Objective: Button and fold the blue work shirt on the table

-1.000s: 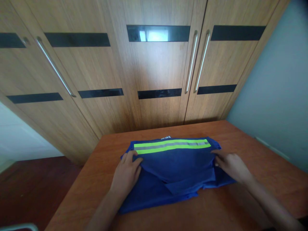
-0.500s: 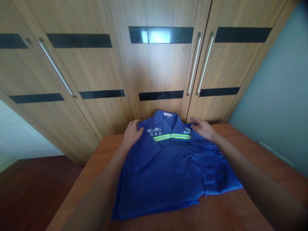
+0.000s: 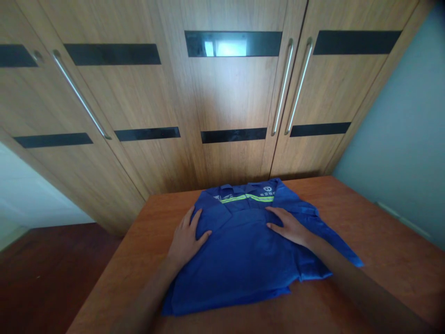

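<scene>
A blue work jacket [image 3: 239, 260] lies folded on the wooden table, its collar end toward the wardrobe. Across its chest run a yellow-green reflective stripe [image 3: 260, 198] and white lettering, partly covered by folds. My left hand [image 3: 186, 236] rests on the jacket's left edge with fingers spread. On the right part of the fabric lies my right hand [image 3: 287, 225], its fingers stretched out and the thumb apart. Neither hand grips the cloth. A sleeve [image 3: 333, 241] sticks out to the right, partly behind my right forearm.
Directly behind the table [image 3: 134, 246] stands a wooden wardrobe [image 3: 229, 97] with black panels and long metal handles. A pale wall [image 3: 399, 157] borders the right side. Dark reddish floor [image 3: 52, 269] shows at the lower left.
Both hands have let go of the jacket's shoulders and moved down toward me, now lying on the fabric. The collar, upright before, has dropped flatter, and the right sleeve has spread outward.
</scene>
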Demonstrator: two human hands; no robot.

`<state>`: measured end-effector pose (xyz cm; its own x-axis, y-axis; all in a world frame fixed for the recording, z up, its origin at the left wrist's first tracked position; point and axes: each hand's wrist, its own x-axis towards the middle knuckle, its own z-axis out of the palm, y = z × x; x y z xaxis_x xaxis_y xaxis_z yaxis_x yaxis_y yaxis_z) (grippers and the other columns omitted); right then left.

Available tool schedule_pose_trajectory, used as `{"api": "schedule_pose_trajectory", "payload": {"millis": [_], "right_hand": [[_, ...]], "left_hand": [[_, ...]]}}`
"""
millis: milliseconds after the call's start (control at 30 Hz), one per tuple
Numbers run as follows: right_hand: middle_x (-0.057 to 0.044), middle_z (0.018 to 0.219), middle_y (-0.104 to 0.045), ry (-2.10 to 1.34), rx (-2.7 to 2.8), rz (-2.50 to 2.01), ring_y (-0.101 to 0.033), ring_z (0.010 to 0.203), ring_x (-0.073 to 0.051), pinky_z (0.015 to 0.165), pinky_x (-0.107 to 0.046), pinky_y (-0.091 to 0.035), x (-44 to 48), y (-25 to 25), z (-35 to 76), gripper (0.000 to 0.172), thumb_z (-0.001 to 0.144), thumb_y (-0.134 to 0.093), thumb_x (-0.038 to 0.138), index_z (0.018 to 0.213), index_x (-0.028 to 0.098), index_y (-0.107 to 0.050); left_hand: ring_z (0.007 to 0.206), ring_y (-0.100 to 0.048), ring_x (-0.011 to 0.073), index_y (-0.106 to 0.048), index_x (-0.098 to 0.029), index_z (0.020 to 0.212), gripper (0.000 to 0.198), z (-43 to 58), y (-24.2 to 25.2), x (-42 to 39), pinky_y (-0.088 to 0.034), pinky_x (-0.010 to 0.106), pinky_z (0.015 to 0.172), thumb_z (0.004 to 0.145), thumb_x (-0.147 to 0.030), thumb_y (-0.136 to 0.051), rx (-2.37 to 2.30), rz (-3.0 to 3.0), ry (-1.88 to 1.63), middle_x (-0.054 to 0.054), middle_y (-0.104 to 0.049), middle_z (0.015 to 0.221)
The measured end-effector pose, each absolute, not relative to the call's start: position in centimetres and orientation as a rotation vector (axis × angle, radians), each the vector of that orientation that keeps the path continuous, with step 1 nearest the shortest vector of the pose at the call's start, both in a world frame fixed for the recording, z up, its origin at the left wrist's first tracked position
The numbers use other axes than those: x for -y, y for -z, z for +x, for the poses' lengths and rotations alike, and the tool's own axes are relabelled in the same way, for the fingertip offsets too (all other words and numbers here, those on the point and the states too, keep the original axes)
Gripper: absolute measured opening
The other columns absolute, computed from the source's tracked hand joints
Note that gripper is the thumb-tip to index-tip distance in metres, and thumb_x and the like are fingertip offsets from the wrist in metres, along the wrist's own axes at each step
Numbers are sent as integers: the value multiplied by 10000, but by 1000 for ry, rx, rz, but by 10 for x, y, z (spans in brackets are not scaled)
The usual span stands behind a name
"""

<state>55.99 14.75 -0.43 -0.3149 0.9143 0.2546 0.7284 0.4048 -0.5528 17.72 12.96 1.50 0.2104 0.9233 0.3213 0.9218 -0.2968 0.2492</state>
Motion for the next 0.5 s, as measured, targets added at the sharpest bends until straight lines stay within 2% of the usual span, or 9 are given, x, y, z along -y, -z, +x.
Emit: {"api": "schedule_pose_trajectory", "payload": {"millis": [167,267,333,433,500], "right_hand": [[-115,1272,-597,-307,2152,-1415,-534,1189,-265,1044,-446,-399,-163,15,562,489,874,-538,424,1307,197,-524],[-107,1245,-620,-265,2137,-1466,-549,1172,-280,1038,-475,-393,-174,12,563,432,869,-549,388,1264,215,-565],[-95,1206,-646,-252,2133,-1486,-576,1135,-277,1027,-476,-398,-181,4,563,391,859,-564,349,1228,226,-593],[-78,1131,-682,-238,2137,-1500,-615,1066,-256,997,-432,-427,-187,-17,563,336,840,-587,296,1165,224,-631],[-63,1079,-699,-230,2137,-1501,-630,1026,-241,966,-398,-449,-184,-38,564,285,843,-577,276,1114,230,-655]], "left_hand": [[1330,-396,303,-443,-239,1376,619,189,-10,-147,-322,485,1097,835,-517,-557,-1804,2257,-912,97,-370,1493],[1308,-426,287,-597,-218,1226,524,194,-16,-167,-289,461,1121,780,-491,-623,-1651,1942,-1141,80,-474,1425],[1245,-496,276,-666,-196,1095,435,195,-22,-183,-333,444,1095,780,-491,-609,-1608,1775,-1221,88,-583,1313],[999,-650,259,-678,-151,1010,460,186,-34,-205,-502,427,910,828,-536,-503,-1618,1594,-1255,114,-704,1078],[825,-690,234,-672,-124,970,502,174,-42,-215,-558,389,760,837,-558,-459,-1624,1467,-1273,121,-730,946]]}}
